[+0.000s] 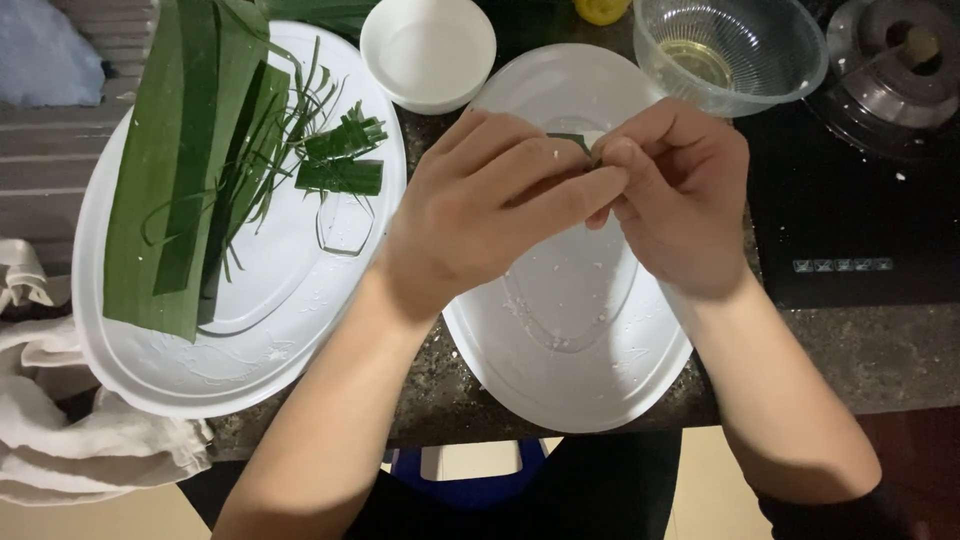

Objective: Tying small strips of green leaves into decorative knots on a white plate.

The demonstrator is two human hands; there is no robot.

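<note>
Over the near plate (560, 380), left hand (470, 215) and right hand (680, 200) pinch one leaf strip (572, 140), mid-fold; two folded pieces (342, 160) done, many leaves (180, 170) uncut.

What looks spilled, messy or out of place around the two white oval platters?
Small white specks and wet smears dot the bare white oval platter beneath both hands, and the left platter's rim. That leaf-laden platter also overhangs the speckled stone counter edge.
</note>
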